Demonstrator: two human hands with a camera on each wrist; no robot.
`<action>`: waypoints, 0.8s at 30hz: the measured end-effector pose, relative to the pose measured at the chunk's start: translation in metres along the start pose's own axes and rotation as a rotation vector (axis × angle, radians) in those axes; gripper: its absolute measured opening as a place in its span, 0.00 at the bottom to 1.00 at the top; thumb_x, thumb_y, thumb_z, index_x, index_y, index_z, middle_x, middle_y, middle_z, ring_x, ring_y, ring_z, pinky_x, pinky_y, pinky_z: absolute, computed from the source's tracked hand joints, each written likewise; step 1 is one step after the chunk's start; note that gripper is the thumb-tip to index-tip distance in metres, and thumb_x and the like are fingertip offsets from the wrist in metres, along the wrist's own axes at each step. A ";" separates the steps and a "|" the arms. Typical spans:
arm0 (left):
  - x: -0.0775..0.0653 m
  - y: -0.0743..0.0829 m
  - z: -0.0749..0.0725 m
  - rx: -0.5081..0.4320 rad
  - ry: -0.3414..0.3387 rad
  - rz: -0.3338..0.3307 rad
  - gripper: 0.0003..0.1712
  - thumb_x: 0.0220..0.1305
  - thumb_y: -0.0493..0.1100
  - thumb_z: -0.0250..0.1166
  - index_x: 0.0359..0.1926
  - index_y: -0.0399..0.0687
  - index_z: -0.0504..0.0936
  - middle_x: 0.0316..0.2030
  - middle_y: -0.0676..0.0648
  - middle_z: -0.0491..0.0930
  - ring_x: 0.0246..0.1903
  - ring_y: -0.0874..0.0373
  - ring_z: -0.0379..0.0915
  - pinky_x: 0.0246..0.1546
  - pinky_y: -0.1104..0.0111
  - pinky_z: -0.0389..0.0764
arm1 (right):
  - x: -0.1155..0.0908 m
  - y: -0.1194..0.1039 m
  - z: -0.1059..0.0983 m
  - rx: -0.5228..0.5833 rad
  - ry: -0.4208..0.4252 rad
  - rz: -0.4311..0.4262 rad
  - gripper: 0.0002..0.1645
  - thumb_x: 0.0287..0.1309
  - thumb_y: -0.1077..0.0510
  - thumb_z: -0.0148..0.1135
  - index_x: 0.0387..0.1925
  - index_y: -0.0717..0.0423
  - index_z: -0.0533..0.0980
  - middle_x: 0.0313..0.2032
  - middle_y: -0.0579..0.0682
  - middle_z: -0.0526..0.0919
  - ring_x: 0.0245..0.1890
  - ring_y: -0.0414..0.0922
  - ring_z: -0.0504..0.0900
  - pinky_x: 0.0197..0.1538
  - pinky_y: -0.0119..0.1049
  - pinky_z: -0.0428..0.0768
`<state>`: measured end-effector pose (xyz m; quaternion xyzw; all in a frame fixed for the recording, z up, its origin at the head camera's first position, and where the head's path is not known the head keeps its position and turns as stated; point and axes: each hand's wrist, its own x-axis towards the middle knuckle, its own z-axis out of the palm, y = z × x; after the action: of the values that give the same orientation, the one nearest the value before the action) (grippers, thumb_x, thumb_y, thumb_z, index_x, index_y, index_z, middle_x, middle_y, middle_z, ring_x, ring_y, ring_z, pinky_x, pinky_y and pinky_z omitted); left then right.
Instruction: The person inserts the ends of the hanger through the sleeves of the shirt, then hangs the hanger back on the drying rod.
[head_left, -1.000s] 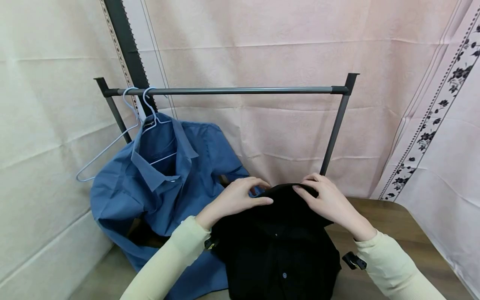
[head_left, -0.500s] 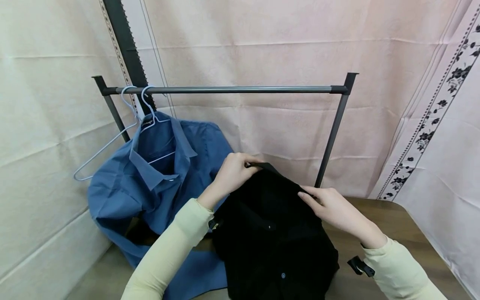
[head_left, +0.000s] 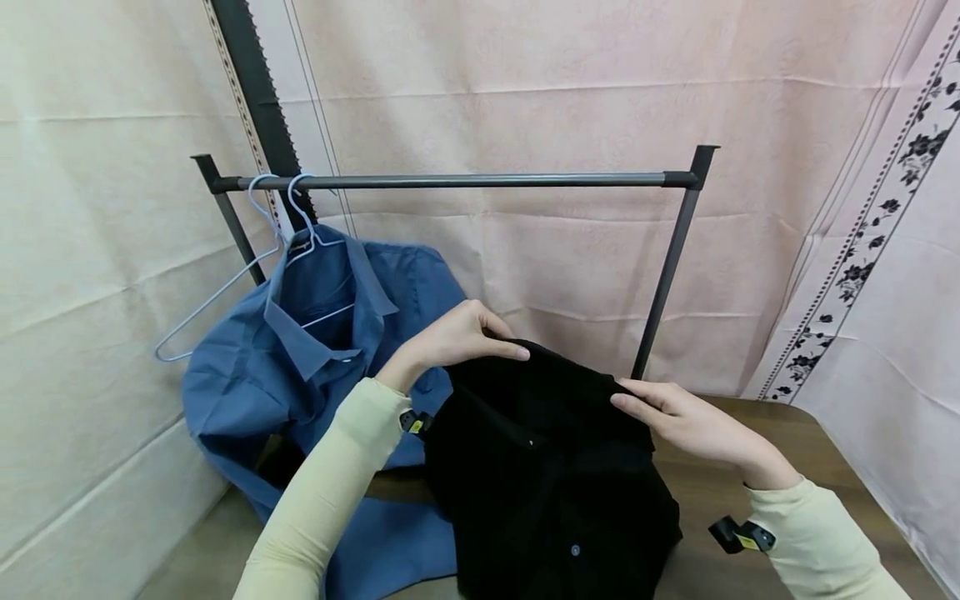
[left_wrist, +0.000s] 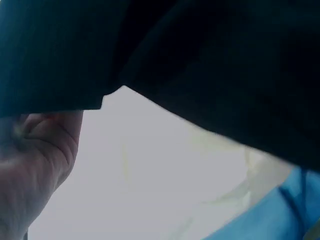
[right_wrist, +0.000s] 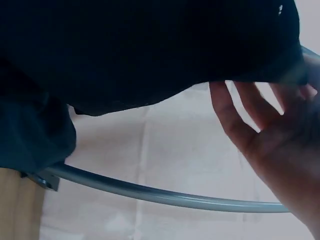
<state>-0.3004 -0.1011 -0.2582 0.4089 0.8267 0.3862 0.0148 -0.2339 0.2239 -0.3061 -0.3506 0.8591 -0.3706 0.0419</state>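
A black shirt with small buttons down its front hangs between my two hands, its top edge slanting down to the right. At the upper left of that edge my left hand pinches the cloth between thumb and fingers. My right hand pinches the upper right part, lower than the left. In the left wrist view the dark cloth covers the left fingertips. Fingers of my right hand reach behind the fabric in the right wrist view, with their tips hidden.
A blue shirt hangs on a light blue hanger at the left of the dark metal rack. Beside it hangs another hanger. The wooden table lies beneath, with pale curtain cloth behind.
My left hand has risen and moved left, lifting that side of the black shirt. My right hand has shifted right and slightly down along the cloth. The blue shirt stays put.
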 end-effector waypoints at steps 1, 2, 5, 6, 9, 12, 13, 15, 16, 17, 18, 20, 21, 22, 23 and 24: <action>0.000 -0.001 0.002 -0.026 -0.001 0.001 0.28 0.54 0.62 0.65 0.12 0.48 0.70 0.12 0.48 0.51 0.14 0.53 0.44 0.18 0.66 0.56 | 0.000 0.001 0.000 0.009 -0.019 0.012 0.21 0.69 0.46 0.45 0.61 0.40 0.68 0.47 0.37 0.78 0.45 0.36 0.75 0.51 0.32 0.71; 0.000 -0.002 0.004 -0.048 0.002 0.002 0.29 0.55 0.62 0.65 0.12 0.48 0.68 0.13 0.48 0.50 0.14 0.53 0.43 0.18 0.66 0.55 | 0.000 0.001 0.000 0.021 -0.038 0.024 0.22 0.69 0.45 0.45 0.62 0.41 0.68 0.48 0.38 0.78 0.47 0.36 0.75 0.52 0.32 0.71; 0.003 -0.004 0.012 -0.094 0.007 0.005 0.27 0.57 0.61 0.63 0.14 0.48 0.72 0.13 0.48 0.51 0.15 0.53 0.45 0.19 0.66 0.56 | 0.003 0.000 0.001 -0.007 -0.042 0.045 0.23 0.67 0.43 0.47 0.60 0.43 0.69 0.49 0.39 0.77 0.50 0.37 0.74 0.50 0.32 0.72; 0.004 -0.003 0.014 -0.101 0.009 0.007 0.25 0.57 0.61 0.63 0.15 0.49 0.75 0.13 0.48 0.52 0.15 0.53 0.46 0.19 0.66 0.56 | 0.004 -0.002 0.002 -0.029 -0.023 0.046 0.23 0.66 0.42 0.49 0.60 0.41 0.68 0.47 0.39 0.77 0.46 0.37 0.76 0.47 0.32 0.73; 0.007 0.000 0.021 -0.100 0.017 0.009 0.24 0.58 0.61 0.62 0.17 0.50 0.78 0.13 0.49 0.53 0.15 0.53 0.47 0.20 0.66 0.57 | 0.012 -0.014 0.004 -0.074 0.076 0.008 0.24 0.63 0.41 0.53 0.60 0.35 0.67 0.47 0.37 0.76 0.44 0.36 0.75 0.45 0.35 0.73; 0.012 0.008 0.026 -0.075 0.033 0.020 0.25 0.58 0.63 0.61 0.17 0.50 0.78 0.12 0.49 0.55 0.14 0.53 0.48 0.19 0.67 0.58 | 0.025 -0.029 0.005 -0.119 0.209 -0.070 0.26 0.60 0.42 0.57 0.60 0.35 0.67 0.53 0.36 0.73 0.48 0.37 0.75 0.47 0.38 0.73; 0.013 0.011 0.027 -0.065 0.036 0.027 0.25 0.58 0.63 0.61 0.16 0.50 0.77 0.12 0.49 0.55 0.14 0.54 0.48 0.19 0.67 0.58 | 0.030 -0.034 0.005 -0.132 0.247 -0.092 0.25 0.60 0.43 0.59 0.59 0.36 0.68 0.54 0.36 0.73 0.49 0.37 0.74 0.48 0.39 0.73; 0.016 0.017 0.031 -0.047 0.047 0.048 0.27 0.59 0.63 0.60 0.14 0.50 0.75 0.12 0.49 0.55 0.13 0.54 0.48 0.18 0.68 0.57 | 0.039 -0.041 0.004 -0.179 0.310 -0.125 0.23 0.58 0.43 0.60 0.55 0.40 0.73 0.49 0.37 0.77 0.45 0.37 0.77 0.45 0.38 0.75; 0.017 0.020 0.032 -0.043 0.051 0.060 0.27 0.59 0.63 0.59 0.14 0.50 0.74 0.11 0.49 0.54 0.12 0.54 0.47 0.17 0.68 0.57 | 0.042 -0.044 0.003 -0.201 0.323 -0.134 0.20 0.58 0.43 0.60 0.52 0.41 0.75 0.46 0.37 0.78 0.42 0.36 0.77 0.43 0.37 0.76; 0.018 0.023 0.033 -0.042 0.053 0.066 0.28 0.60 0.62 0.59 0.13 0.49 0.73 0.11 0.49 0.54 0.12 0.54 0.47 0.17 0.68 0.56 | 0.045 -0.046 0.002 -0.218 0.328 -0.139 0.17 0.59 0.43 0.60 0.48 0.42 0.77 0.43 0.36 0.80 0.39 0.35 0.78 0.41 0.35 0.76; 0.018 0.025 0.035 -0.037 0.056 0.070 0.28 0.60 0.62 0.59 0.13 0.49 0.72 0.10 0.49 0.54 0.11 0.53 0.46 0.16 0.68 0.55 | 0.047 -0.048 0.000 -0.236 0.329 -0.141 0.15 0.59 0.44 0.60 0.45 0.43 0.79 0.39 0.36 0.80 0.35 0.35 0.77 0.38 0.35 0.76; 0.017 0.029 0.037 -0.027 0.077 0.063 0.26 0.60 0.62 0.58 0.14 0.51 0.75 0.11 0.49 0.55 0.11 0.54 0.47 0.16 0.68 0.56 | 0.050 -0.048 -0.003 -0.265 0.319 -0.137 0.11 0.60 0.45 0.59 0.40 0.42 0.81 0.33 0.35 0.81 0.27 0.35 0.75 0.33 0.34 0.75; 0.014 0.029 0.038 -0.017 0.090 0.051 0.24 0.60 0.63 0.58 0.16 0.53 0.77 0.11 0.49 0.56 0.11 0.54 0.49 0.16 0.69 0.57 | 0.051 -0.048 -0.004 -0.269 0.316 -0.125 0.10 0.61 0.45 0.59 0.38 0.41 0.81 0.30 0.35 0.80 0.24 0.36 0.74 0.31 0.33 0.74; 0.012 0.029 0.039 -0.004 0.109 0.035 0.22 0.59 0.63 0.59 0.19 0.55 0.79 0.12 0.50 0.59 0.12 0.54 0.52 0.17 0.69 0.59 | 0.051 -0.047 -0.005 -0.268 0.315 -0.111 0.10 0.61 0.45 0.58 0.37 0.40 0.81 0.29 0.35 0.80 0.22 0.36 0.72 0.30 0.33 0.72; 0.008 0.029 0.040 0.011 0.130 0.014 0.19 0.58 0.64 0.60 0.24 0.57 0.81 0.14 0.52 0.64 0.13 0.56 0.56 0.18 0.69 0.62 | 0.051 -0.046 -0.006 -0.263 0.322 -0.099 0.10 0.61 0.44 0.57 0.37 0.40 0.81 0.29 0.35 0.80 0.22 0.37 0.71 0.30 0.33 0.71; 0.003 0.027 0.041 0.033 0.152 -0.007 0.18 0.57 0.64 0.60 0.27 0.58 0.81 0.16 0.52 0.66 0.15 0.56 0.59 0.20 0.68 0.64 | 0.050 -0.045 -0.007 -0.256 0.332 -0.084 0.10 0.62 0.44 0.57 0.37 0.39 0.81 0.29 0.36 0.80 0.23 0.37 0.71 0.30 0.34 0.71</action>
<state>-0.2707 -0.0632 -0.2683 0.3759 0.8330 0.4025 -0.0533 -0.2477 0.1744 -0.2616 -0.3226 0.8788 -0.3126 -0.1607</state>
